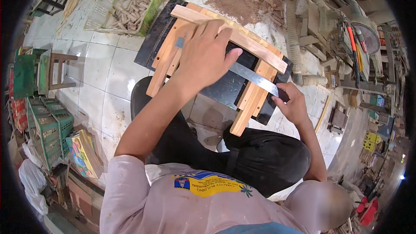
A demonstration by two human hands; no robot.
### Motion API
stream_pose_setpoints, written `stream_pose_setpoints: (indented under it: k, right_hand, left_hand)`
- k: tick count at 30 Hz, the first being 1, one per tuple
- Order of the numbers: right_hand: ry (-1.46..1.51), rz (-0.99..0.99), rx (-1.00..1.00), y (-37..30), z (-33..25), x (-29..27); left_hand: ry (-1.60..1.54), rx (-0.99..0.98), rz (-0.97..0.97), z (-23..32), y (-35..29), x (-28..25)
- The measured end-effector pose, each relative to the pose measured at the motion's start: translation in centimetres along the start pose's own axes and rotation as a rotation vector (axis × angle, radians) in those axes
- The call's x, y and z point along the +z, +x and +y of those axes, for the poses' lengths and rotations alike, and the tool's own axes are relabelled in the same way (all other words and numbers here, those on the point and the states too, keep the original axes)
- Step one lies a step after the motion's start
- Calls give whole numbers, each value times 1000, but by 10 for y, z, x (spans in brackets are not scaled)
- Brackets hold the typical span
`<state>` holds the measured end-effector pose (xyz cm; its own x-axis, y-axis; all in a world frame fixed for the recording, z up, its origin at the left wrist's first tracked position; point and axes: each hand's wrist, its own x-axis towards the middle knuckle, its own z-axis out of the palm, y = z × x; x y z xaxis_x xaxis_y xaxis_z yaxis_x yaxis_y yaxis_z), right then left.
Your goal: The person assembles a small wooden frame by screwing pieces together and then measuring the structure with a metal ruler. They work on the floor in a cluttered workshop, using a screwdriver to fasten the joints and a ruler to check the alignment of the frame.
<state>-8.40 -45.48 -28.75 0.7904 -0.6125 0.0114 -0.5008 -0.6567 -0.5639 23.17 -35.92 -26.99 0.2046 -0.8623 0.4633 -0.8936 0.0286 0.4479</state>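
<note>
- Pale printed shirt [173, 208] is closest to camera, near side of the black board [149, 45]; black-trousered knee [273, 160] sits between them.
- Metal strip [253, 78] runs slantwise above the black board; its right end is in the right hand [292, 102], pinched between thumb and fingers near the board's right edge.
- Rest of the strip goes left and passes out of sight at the left hand [206, 54].
- Left hand: palm down over the black board's left half, fingers bent across the wooden rail [258, 50], thumb spread toward the right. Clamped or only resting: cannot tell, underside hidden.
- Right forearm comes up along the board's right side, wrist bent inward; left forearm slants in from the near left.
- Count: 2 hands, 1 metal strip, 1 pale rail on top along the board's far side. Wooden bars [249, 104] under it sit in 2 groups, one at each end of the board; bars overlap, no exact number.
- Beyond the board's far left: 1 pale-green crate [151, 15], wooden pegs [130, 13] inside, too jumbled to count.
</note>
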Motion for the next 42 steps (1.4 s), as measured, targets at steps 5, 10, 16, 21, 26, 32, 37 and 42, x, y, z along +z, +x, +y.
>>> stream_pose_setpoints:
  k: [5,10,16,21,26,32,37,42]
  right_hand:
    - [-19,11,-54,13,0,8]
    - [-68,58,-55,20,-1,8]
    - [-137,137,-18,16,15,17]
    - [-63,202,-4,3,22,20]
    - [23,317,49,-10,37,38]
    - [24,383,-27,4,43,41]
    - [21,334,-6,0,48,41]
    - [168,368,55,-3,63,48]
  left_hand:
    - [221,-27,-194,-21,1,15]
    - [161,-15,-150,-23,-6,25]
    - [110,-15,-69,-31,-23,40]
    - [85,-49,-25,-33,-34,49]
    - [127,-49,-13,-30,-35,51]
    - [143,-58,-34,-31,-33,51]
    - [116,-81,-60,-31,-31,50]
    - [119,-79,-78,-32,-29,48]
